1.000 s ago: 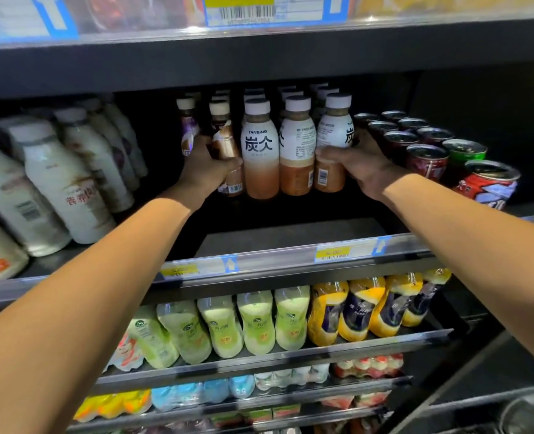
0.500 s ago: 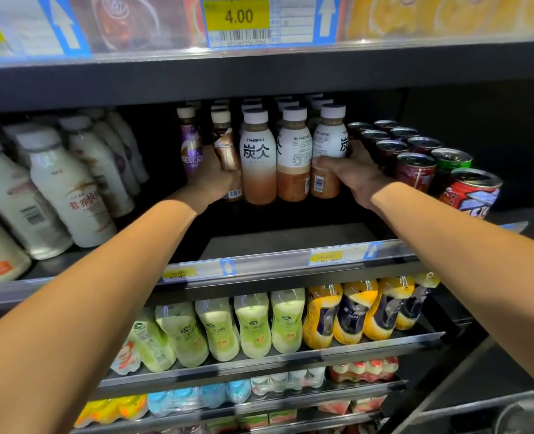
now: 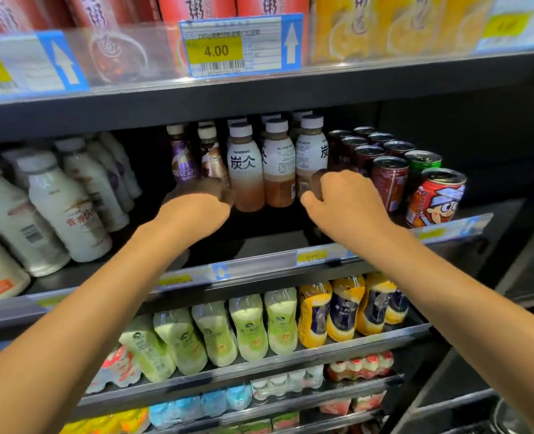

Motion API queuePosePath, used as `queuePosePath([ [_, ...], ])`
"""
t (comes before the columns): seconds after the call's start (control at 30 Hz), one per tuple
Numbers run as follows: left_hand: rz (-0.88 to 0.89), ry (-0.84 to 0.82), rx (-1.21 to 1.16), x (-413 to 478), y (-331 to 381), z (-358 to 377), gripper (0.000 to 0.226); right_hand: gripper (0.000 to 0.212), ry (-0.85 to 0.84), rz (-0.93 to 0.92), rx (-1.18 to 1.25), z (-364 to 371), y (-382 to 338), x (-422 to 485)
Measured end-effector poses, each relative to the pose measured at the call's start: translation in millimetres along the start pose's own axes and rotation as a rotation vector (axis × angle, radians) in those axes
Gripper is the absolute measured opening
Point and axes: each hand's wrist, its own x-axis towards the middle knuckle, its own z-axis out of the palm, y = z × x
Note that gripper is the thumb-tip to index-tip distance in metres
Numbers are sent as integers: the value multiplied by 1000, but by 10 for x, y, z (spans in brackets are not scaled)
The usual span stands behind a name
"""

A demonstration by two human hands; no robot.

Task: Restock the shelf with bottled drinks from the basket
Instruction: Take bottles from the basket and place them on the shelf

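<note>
Both hands have drawn back and lower since a moment ago: left hand (image 3: 196, 211) and right hand (image 3: 344, 198), fingers curled, grip lost in blur, flank the base of the Tanbing bottles (image 3: 246, 170) standing mid-shelf (image 3: 268, 242), cans (image 3: 389, 183) right, white bottles (image 3: 68, 211) left.

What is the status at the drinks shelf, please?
Hands: left hand and right hand curled at the bottle row, blurred, grip unclear. Tanbing bottles upright on the shelf. Nearby: cans, close beside right hand.
</note>
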Motion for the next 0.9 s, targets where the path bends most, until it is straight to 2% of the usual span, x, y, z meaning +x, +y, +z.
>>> queuePosePath([
  [0.07,133,95,120,-371,226,-120,35,38,88,-84,-232,-124,3,-289],
  [0.17,335,269,207,-864,589,-225,32,35,126,-48,-335,-222,110,-668],
  [0.27,518,266,152,-1083,915,-113,27,32,162,33,-434,-249,375,-1071],
  [0.37,737,283,135,-1221,1385,88,9,34,199,102,-497,-331,738,-1495],
  [0.47,813,173,170,-1408,2007,315,11,29,160,197,-553,-442,1119,-1926],
  [0.57,931,116,74,-1591,2669,592,4,28,13,370,-598,-509,1627,-2363],
  [0.63,1046,49,-20,-1666,3074,885,14,25,-57,499,-632,-536,2008,-2659],
  [0.73,1157,-66,-13,-1813,3706,1259,26,20,-118,680,-656,-572,2598,-3069],
  [0.83,1255,-156,62,-1952,4391,1669,25,24,-168,813,-621,-582,3185,-3401],
  [0.9,1294,-216,82,-2000,4893,1927,13,26,-193,883,-607,-603,3652,-3587],
])
